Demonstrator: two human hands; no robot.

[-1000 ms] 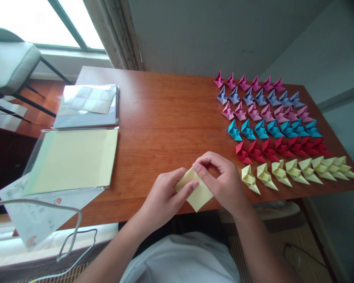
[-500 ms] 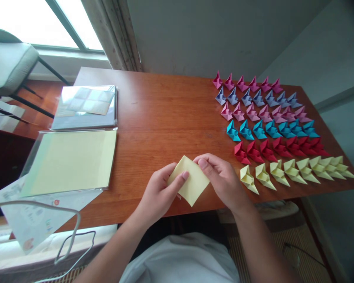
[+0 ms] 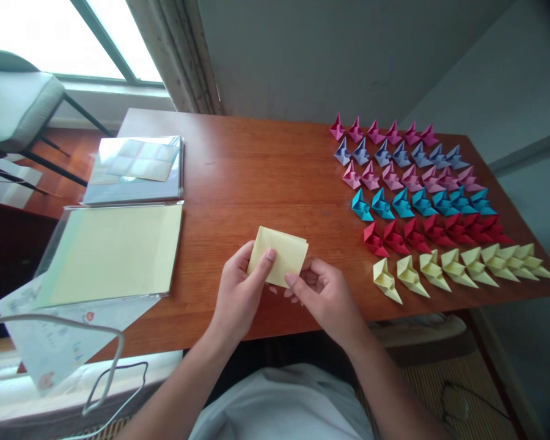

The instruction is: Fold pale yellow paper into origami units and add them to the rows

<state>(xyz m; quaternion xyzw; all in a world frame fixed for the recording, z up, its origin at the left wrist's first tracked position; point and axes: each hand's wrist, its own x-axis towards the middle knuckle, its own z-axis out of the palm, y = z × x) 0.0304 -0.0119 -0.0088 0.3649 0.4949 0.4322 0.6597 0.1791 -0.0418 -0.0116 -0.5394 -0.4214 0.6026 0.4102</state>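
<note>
- I note that the pale-yellow folded paper square [image 3: 284,247] has turned from point-down to nearly edge-up; I judge this a re-orientation between folds.
- Left hand [image 3: 241,290]: grasps the paper's left side, thumb in front.
- Right hand [image 3: 327,296]: pinches its lower right corner.
- Paper location: between both hands, over the brown wooden bench [image 3: 238,177].
- I cannot see its rear face; layer count is unclear.
</note>
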